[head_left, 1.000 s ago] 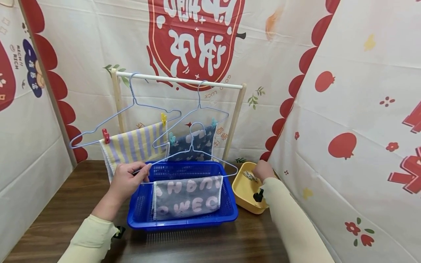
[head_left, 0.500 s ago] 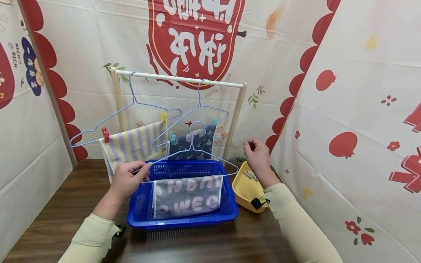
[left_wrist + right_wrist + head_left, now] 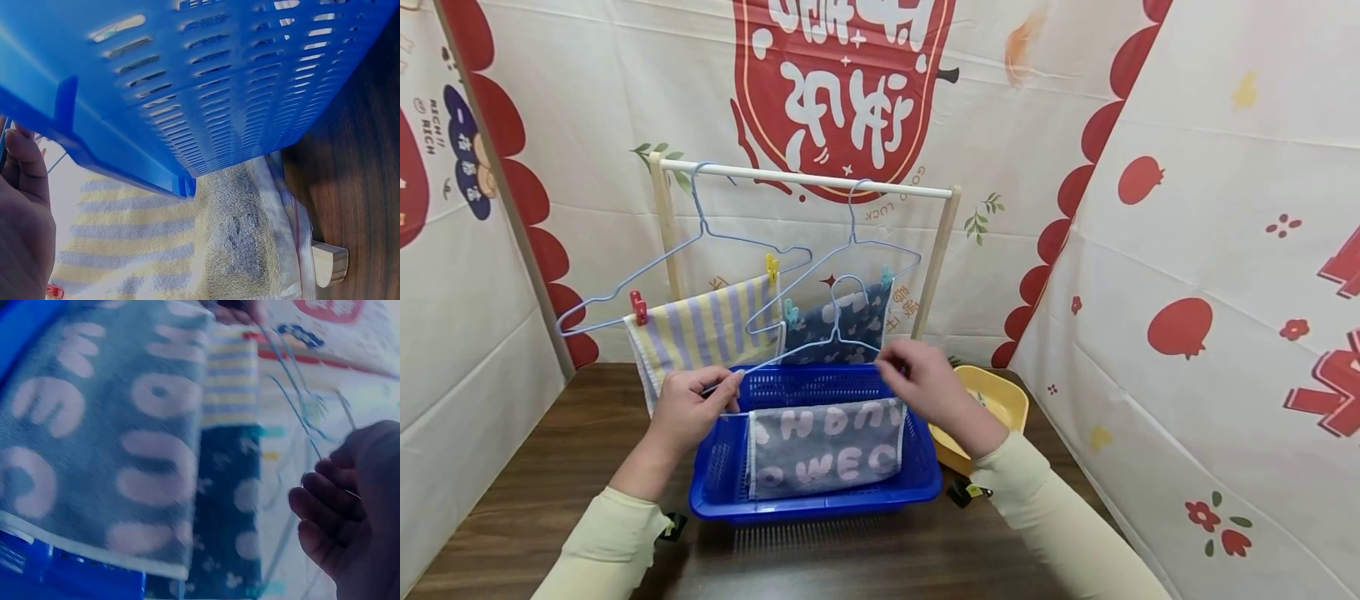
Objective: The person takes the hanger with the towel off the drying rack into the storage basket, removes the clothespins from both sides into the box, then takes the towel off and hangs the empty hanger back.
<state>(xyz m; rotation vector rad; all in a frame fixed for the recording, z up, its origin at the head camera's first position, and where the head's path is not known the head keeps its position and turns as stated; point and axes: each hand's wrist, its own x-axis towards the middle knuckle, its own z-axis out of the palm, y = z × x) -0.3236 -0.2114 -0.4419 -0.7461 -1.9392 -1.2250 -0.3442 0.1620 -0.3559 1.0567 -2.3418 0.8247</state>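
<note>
My left hand (image 3: pixel 696 404) pinches the left end of a blue wire hanger (image 3: pixel 836 325), holding it over the blue basket (image 3: pixel 812 507). Over the hanger's lower bar drapes a grey towel (image 3: pixel 827 454) with pink letters. My right hand (image 3: pixel 928 387) is at the hanger's right arm, covering its end. In the right wrist view, that hand's fingers (image 3: pixel 325 500) are bent, with the thumb near the index finger; I cannot tell whether something sits between them. Behind my right wrist, a yellow box (image 3: pixel 1017 404) is partly covered.
A rack (image 3: pixel 805 177) stands behind the basket. From it hang a striped towel (image 3: pixel 711 329) with red (image 3: pixel 638 307) and yellow pegs (image 3: pixel 772 267), and a dark blue towel (image 3: pixel 850 329) with teal pegs (image 3: pixel 791 313). Printed cloth walls (image 3: pixel 1150 333) enclose the wooden table (image 3: pixel 535 467).
My right hand has lifted out of the yellow box and moved left to the hanger's right arm. The left hand, hanger and grey towel have stayed nearly still.
</note>
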